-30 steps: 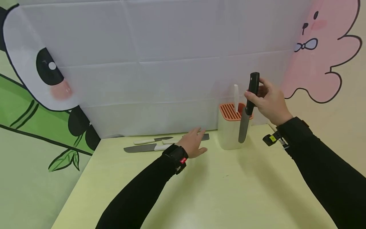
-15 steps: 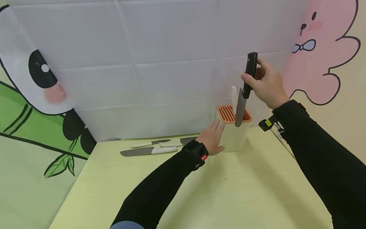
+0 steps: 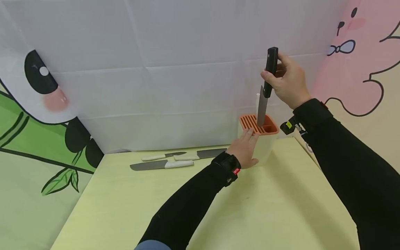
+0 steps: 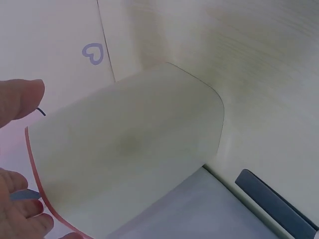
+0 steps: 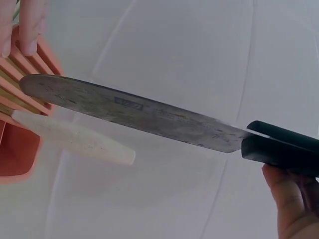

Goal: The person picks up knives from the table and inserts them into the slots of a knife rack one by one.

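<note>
My right hand (image 3: 290, 81) pinches the black handle (image 3: 271, 71) of a kitchen knife, its blade (image 5: 134, 112) pointing down. The blade's rounded tip is just over the slotted orange top (image 3: 249, 122) of a cream knife block (image 4: 124, 144); whether it touches a slot, I cannot tell. My left hand (image 3: 245, 149) is at the block's front left, its straight fingertips at the orange rim. In the left wrist view the thumb and fingers lie spread about the block's top end. A white knife handle (image 5: 75, 137) sticks up from the block, mostly behind the blade in the head view.
Left of the block lie a large white-handled knife (image 3: 162, 165), a small paring knife (image 3: 164, 156) and a broad-bladed knife (image 3: 200, 154). A white sheet (image 3: 187, 86) hangs behind the pale yellow table (image 3: 125, 208). An open orange compartment (image 5: 17, 157) adjoins the slots.
My right hand has risen, lifting the knife from beside the block to above its slots, blade steeper. My left hand has moved right from above the loose knives to the block's rim.
</note>
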Tool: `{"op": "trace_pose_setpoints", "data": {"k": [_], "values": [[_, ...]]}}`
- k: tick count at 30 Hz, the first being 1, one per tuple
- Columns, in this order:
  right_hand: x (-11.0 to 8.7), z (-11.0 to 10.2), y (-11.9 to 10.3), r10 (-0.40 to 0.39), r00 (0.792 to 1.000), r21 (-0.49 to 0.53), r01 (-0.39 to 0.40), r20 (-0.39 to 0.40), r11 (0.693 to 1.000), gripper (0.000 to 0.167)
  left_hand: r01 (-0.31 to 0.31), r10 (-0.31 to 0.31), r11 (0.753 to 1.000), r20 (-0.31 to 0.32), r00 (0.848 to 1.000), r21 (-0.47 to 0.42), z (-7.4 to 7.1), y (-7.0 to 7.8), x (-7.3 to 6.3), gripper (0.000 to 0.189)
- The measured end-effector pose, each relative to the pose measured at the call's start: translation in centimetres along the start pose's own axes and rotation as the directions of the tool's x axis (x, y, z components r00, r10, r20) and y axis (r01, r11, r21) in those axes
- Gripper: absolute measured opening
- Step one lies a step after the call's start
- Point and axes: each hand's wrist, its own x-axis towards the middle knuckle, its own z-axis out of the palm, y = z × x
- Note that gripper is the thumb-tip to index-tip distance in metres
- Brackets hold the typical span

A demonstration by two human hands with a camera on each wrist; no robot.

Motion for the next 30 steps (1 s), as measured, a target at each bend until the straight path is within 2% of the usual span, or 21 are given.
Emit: {"op": "trace_pose_setpoints", "data": {"k": [5, 11, 15, 30], "values": [[-0.2, 0.4, 0.5, -0.01, 1.0, -0.002, 0.01, 0.009, 1.0, 0.054, 0.049, -0.049, 0.999, -0.007, 0.999, -0.009, 0.4, 0.7, -0.2, 0.094], [-0.2, 0.1, 0.8, -0.009, 1.0, -0.022, 0.009, 0.018, 1.0, 0.056, 0.064, -0.063, 0.998, -0.042, 0.997, 0.016, 0.5, 1.3, -0.1, 0.093], [-0.3, -0.1, 1.2, 0.014, 1.0, -0.028, -0.013, 0.029, 1.0, 0.055, 0.073, -0.072, 0.997, -0.041, 0.997, 0.034, 0.4, 1.7, 0.0, 0.095], [-0.2, 0.9, 3.2, 0.089, 0.995, -0.036, -0.088, 0.036, 0.995, 0.052, 0.102, -0.102, 0.995, -0.039, 0.994, 0.003, 1.3, 1.7, 0.4, 0.098]]}}
